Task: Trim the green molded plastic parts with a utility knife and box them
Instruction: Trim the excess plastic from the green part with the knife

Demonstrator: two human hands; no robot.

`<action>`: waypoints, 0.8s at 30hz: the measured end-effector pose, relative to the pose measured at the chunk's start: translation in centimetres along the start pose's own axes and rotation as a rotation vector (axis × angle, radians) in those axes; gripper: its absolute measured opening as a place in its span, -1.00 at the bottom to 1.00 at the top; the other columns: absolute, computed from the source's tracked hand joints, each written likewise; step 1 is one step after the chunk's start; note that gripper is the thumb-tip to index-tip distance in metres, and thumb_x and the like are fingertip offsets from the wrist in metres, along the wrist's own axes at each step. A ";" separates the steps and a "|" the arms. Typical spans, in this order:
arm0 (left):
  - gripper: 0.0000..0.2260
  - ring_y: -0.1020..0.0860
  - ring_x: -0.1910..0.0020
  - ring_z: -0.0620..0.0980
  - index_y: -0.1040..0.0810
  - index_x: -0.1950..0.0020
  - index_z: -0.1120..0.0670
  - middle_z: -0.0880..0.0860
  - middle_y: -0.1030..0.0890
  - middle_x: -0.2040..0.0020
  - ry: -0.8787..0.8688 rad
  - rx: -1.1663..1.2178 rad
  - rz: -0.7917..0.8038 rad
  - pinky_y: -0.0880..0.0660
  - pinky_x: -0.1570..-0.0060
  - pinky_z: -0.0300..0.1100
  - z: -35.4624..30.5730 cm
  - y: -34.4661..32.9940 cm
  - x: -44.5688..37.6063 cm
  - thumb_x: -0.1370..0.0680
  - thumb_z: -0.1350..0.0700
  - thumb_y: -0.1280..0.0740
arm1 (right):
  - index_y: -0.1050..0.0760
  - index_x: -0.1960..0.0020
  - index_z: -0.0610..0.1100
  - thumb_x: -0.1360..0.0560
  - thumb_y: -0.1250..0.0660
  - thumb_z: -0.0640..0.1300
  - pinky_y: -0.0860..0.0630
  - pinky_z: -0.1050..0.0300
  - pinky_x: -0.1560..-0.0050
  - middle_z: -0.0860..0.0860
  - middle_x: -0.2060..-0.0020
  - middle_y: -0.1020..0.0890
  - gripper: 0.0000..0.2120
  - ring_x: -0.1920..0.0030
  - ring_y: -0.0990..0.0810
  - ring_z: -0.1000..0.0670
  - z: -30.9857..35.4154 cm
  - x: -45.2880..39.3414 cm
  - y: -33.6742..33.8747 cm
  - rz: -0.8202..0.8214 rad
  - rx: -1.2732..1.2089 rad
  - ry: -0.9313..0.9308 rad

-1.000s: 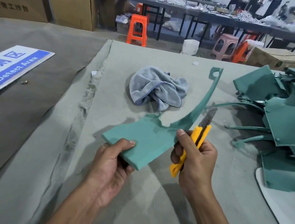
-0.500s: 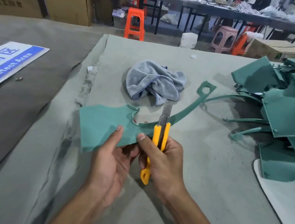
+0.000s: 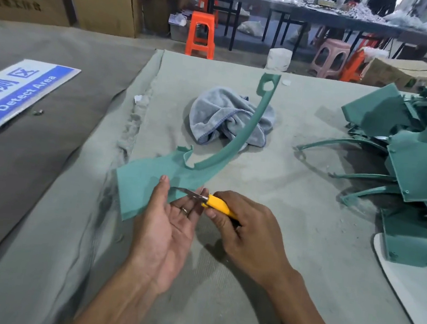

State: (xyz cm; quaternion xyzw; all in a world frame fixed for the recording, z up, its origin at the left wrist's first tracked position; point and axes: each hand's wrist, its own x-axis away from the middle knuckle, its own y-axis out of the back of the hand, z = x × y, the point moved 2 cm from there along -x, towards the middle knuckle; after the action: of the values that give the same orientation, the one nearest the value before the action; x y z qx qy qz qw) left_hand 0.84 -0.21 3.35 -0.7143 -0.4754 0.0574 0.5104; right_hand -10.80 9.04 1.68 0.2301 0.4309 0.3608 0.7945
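Felt table: knife on green part edge (near side)

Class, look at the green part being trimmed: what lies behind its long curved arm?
Behind the green part, its curved arm crosses a crumpled grey towel lying on the cloth-covered table. The strip of towel directly behind the arm is covered.

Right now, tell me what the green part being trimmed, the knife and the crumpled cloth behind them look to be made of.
Green part: looks like thin molded plastic, matte; sign: uniform colour, a long curved arm with a molded hole.
Knife: glossy yellow body, probably plastic, with a bare shiny blade, likely metal.
Cloth: soft grey fabric, seemingly terry or microfibre; sign: fuzzy surface, limp folds, stitched edge.
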 end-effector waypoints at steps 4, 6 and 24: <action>-0.71 -0.65 -0.22 0.14 -0.54 -0.31 0.21 0.27 -0.67 -0.20 -0.017 0.043 0.019 -0.53 -0.26 0.00 -0.1 -0.2 -0.1 -0.71 0.07 -0.19 | -0.59 -0.11 -0.04 -0.66 -0.22 0.15 -0.47 0.03 0.29 0.12 0.25 -0.60 -0.70 0.29 -0.52 0.04 -1.0 -0.4 1.0 -0.228 0.011 -0.150; -0.69 -0.65 -0.24 0.16 -0.53 -0.34 0.22 0.26 -0.67 -0.21 -0.023 0.066 0.036 -0.53 -0.29 0.04 -0.2 0.0 -0.2 -0.71 0.08 -0.19 | -0.60 -0.10 -0.10 -0.66 -0.24 0.11 -0.44 0.08 0.30 0.12 0.26 -0.57 -0.70 0.31 -0.49 0.06 -1.1 -0.5 1.4 -0.315 0.018 -0.122; -0.72 -0.68 -0.16 0.18 -0.55 -0.31 0.26 0.29 -0.68 -0.15 -0.047 -0.103 0.077 -0.62 -0.14 0.06 -0.3 0.0 0.0 -0.68 0.17 -0.21 | -0.63 -0.03 -0.14 -0.64 -0.35 0.01 -0.41 0.32 0.23 0.23 0.24 -0.51 -0.78 0.28 -0.44 0.19 -3.6 -0.9 4.5 -0.386 0.037 0.075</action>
State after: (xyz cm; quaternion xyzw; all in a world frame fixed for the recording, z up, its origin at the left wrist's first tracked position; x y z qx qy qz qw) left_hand 1.00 -0.40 3.54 -0.7559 -0.4617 0.0693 0.4589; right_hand -15.92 11.45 3.30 0.1442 0.5030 0.2020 0.8279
